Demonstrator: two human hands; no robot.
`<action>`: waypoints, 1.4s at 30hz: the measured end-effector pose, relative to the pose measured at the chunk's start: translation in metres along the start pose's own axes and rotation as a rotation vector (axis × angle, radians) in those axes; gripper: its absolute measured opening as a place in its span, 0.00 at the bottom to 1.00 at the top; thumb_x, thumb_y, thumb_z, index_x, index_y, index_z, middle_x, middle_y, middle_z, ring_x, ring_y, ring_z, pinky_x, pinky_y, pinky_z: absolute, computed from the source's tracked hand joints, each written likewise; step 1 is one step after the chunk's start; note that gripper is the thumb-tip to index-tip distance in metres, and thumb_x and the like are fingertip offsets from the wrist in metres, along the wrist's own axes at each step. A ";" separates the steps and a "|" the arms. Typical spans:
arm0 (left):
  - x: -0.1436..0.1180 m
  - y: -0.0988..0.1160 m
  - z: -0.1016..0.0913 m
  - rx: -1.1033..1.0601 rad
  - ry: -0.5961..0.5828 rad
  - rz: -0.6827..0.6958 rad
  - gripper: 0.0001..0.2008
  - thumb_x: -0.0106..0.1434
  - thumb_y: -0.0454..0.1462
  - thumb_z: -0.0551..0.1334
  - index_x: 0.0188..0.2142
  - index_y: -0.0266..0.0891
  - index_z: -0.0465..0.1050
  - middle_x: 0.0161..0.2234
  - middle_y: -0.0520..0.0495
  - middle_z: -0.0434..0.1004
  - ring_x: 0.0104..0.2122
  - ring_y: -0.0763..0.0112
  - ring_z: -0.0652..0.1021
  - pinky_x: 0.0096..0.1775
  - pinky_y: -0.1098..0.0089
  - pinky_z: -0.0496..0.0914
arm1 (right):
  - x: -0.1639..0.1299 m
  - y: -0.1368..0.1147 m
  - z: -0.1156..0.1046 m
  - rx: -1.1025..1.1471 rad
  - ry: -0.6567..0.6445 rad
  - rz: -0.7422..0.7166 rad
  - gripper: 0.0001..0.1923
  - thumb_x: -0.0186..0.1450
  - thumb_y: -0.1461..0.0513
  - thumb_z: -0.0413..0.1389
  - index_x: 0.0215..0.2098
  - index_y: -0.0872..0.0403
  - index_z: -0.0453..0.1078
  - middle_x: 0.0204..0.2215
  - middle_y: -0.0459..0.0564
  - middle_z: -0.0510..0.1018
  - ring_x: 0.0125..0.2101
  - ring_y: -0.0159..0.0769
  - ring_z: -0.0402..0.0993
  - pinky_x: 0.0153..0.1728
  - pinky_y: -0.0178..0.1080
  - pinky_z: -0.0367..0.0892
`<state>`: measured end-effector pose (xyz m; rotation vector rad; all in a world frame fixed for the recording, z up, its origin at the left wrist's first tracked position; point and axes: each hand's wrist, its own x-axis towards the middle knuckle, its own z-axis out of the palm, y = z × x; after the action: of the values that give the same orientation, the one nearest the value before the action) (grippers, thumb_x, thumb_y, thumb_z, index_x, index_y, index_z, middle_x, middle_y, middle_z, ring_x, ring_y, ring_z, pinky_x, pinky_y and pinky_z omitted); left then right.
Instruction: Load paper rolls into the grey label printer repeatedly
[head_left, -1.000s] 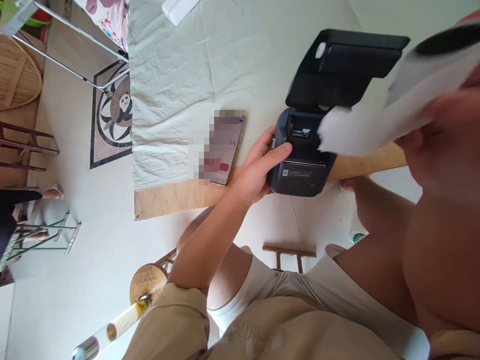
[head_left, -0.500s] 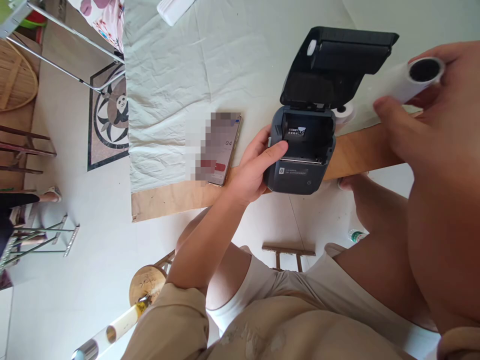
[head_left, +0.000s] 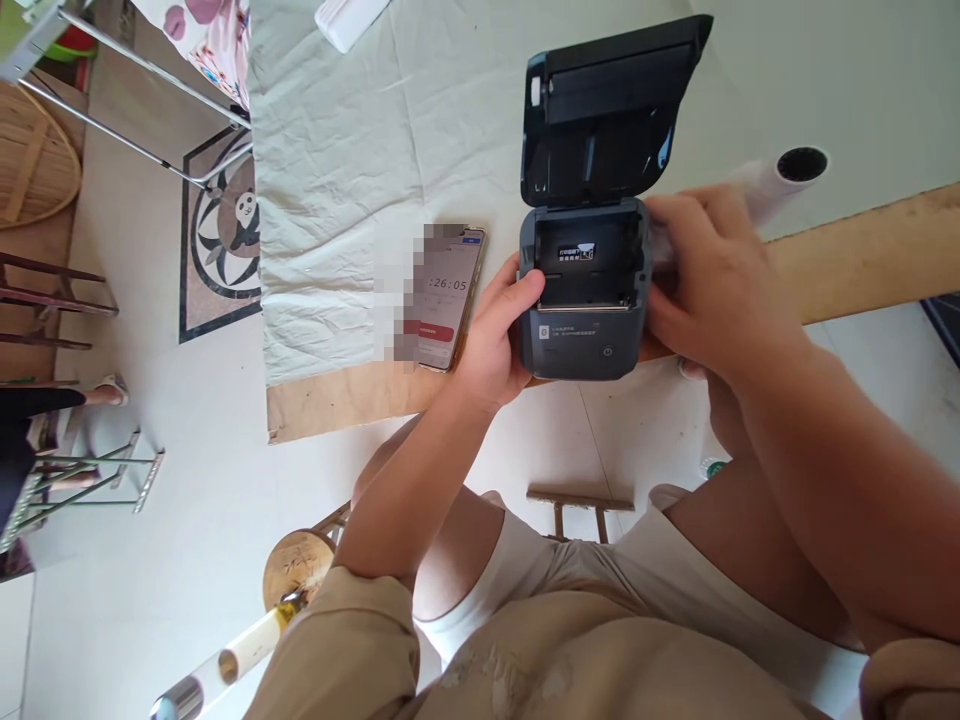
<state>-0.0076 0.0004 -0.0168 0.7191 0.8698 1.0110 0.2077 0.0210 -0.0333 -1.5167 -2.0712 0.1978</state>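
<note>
My left hand (head_left: pixel 499 335) grips a dark label printer (head_left: pixel 585 345) by its left side, with the thumb over the edge of the paper bay. The printer's lid (head_left: pixel 600 125) stands swung up, and the bay (head_left: pixel 589 280) holds no roll. Close against the printer's right side, my right hand (head_left: pixel 709 270) is blurred, its fingers and thumb curled round a pale small paper roll (head_left: pixel 663 248) that is mostly hidden. Behind that hand, a larger white paper roll (head_left: pixel 776 190) shows its dark open core, apart from the fingertips.
A phone (head_left: pixel 442 300) with a running timer lies left of the printer on the pale cloth (head_left: pixel 337 200). The table's bare wooden edge (head_left: pixel 337 405) runs along the front. A white object (head_left: pixel 349 20) sits at the back. A wooden stool (head_left: pixel 296 568) stands below left.
My right hand has let go of the larger roll and moved left to the printer's side, round the smaller roll. The printer has shifted slightly left, and its lid leans less to the right.
</note>
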 end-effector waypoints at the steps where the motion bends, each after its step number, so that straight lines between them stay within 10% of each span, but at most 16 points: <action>1: 0.000 0.000 0.000 0.000 0.006 -0.005 0.19 0.66 0.53 0.66 0.49 0.46 0.73 0.46 0.47 0.85 0.54 0.49 0.84 0.30 0.67 0.78 | 0.000 0.000 0.004 0.005 -0.009 0.034 0.28 0.66 0.61 0.56 0.64 0.45 0.68 0.56 0.58 0.71 0.51 0.49 0.76 0.50 0.55 0.77; 9: -0.001 0.002 -0.001 -0.018 -0.049 -0.029 0.17 0.66 0.49 0.66 0.51 0.48 0.71 0.47 0.49 0.84 0.52 0.52 0.86 0.34 0.66 0.82 | -0.002 -0.001 -0.002 0.116 0.120 0.083 0.34 0.63 0.65 0.57 0.67 0.44 0.63 0.53 0.54 0.75 0.46 0.42 0.78 0.48 0.52 0.77; 15: -0.002 0.001 -0.002 -0.021 -0.064 -0.044 0.17 0.68 0.49 0.65 0.53 0.51 0.70 0.48 0.50 0.83 0.42 0.56 0.88 0.32 0.66 0.82 | 0.009 0.000 0.003 0.946 0.204 0.416 0.22 0.63 0.64 0.53 0.56 0.44 0.66 0.46 0.48 0.77 0.37 0.35 0.81 0.31 0.40 0.77; 24: -0.003 0.003 0.007 0.066 -0.035 -0.019 0.20 0.67 0.50 0.68 0.55 0.51 0.70 0.51 0.50 0.83 0.50 0.55 0.86 0.35 0.67 0.82 | 0.001 -0.039 -0.022 0.235 0.393 -0.309 0.29 0.65 0.68 0.57 0.61 0.40 0.66 0.49 0.48 0.79 0.50 0.41 0.79 0.47 0.45 0.79; 33: -0.003 0.002 0.008 0.095 -0.042 -0.026 0.20 0.69 0.51 0.65 0.56 0.50 0.68 0.51 0.51 0.82 0.43 0.60 0.86 0.31 0.70 0.79 | 0.007 -0.033 -0.012 0.267 0.247 -0.273 0.12 0.64 0.72 0.56 0.37 0.47 0.69 0.46 0.43 0.85 0.50 0.42 0.85 0.46 0.49 0.80; 42: -0.004 0.002 0.007 0.075 -0.076 -0.014 0.18 0.67 0.50 0.67 0.53 0.51 0.71 0.47 0.51 0.79 0.41 0.62 0.82 0.37 0.66 0.76 | -0.003 -0.040 -0.021 0.253 0.237 -0.402 0.04 0.67 0.62 0.60 0.34 0.46 0.75 0.32 0.44 0.80 0.35 0.39 0.79 0.34 0.46 0.70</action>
<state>-0.0031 -0.0034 -0.0108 0.8089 0.8492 0.9363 0.1859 0.0003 0.0001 -0.9065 -2.0207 0.1132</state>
